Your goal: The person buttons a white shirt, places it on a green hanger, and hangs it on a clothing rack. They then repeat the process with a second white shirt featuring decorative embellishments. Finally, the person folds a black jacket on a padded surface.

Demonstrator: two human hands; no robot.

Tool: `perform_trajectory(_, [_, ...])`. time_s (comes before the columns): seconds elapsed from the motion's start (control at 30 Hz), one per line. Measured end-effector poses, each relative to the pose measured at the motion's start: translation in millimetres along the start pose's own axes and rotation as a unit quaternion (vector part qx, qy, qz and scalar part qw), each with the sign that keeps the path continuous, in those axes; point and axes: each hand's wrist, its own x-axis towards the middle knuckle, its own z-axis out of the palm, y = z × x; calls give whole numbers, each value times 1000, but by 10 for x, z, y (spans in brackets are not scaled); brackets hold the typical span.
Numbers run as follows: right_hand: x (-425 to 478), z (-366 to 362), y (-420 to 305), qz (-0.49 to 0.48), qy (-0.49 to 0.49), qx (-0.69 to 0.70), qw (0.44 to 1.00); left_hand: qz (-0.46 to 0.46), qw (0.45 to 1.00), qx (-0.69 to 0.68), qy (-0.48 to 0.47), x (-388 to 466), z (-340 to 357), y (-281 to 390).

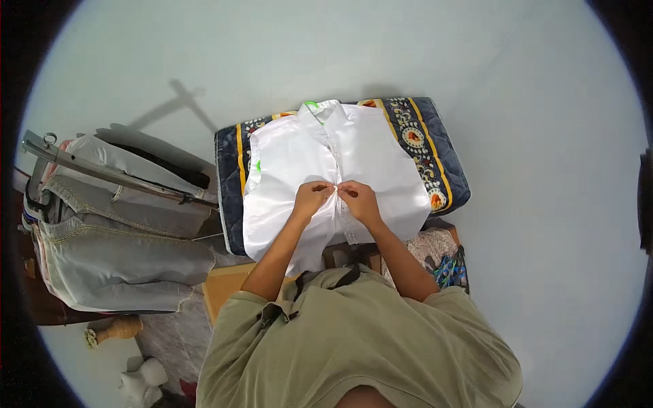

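A white satin sleeveless garment with a stand-up collar lies front side up before me. Beneath it is a dark blue quilted, patterned cloth with yellow stripes. My left hand and my right hand meet at the middle of the front opening. Fingertips of both pinch the placket edges at one spot; whatever fastening lies between them is too small to make out. Above the hands the placket runs up to the collar. Below them the two front edges spread apart. Bright green rings show at the collar and the left armhole.
A metal clothes rail at the left carries several garments, a grey embroidered one foremost. A wooden board is by my left elbow. Blue cords or hangers lie near my right elbow. A woven vase stands lower left.
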Motion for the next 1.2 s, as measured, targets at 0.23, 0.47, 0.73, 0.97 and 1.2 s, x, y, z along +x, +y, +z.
perform_trajectory(0.23, [-22, -32, -195, 50, -28, -172, 983, 20, 1000, -17, 4, 25, -57, -131])
perform_trajectory(0.47, [46, -92, -159, 47, 6, -301, 952, 159, 951, 250, 89, -7, -111, -197])
perform_trajectory(0.73, [139, 128, -226, -10, 7, -418, 908, 135, 915, 361, 122, -102, -61, 13])
perform_trajectory(0.97, [114, -108, -321, 46, 34, -185, 981, 127, 929, 329, 112, -156, -75, 147])
perform_trajectory(1.2, [135, -59, -136, 36, -9, -71, 997, 110, 944, 301, 80, -141, 20, 204])
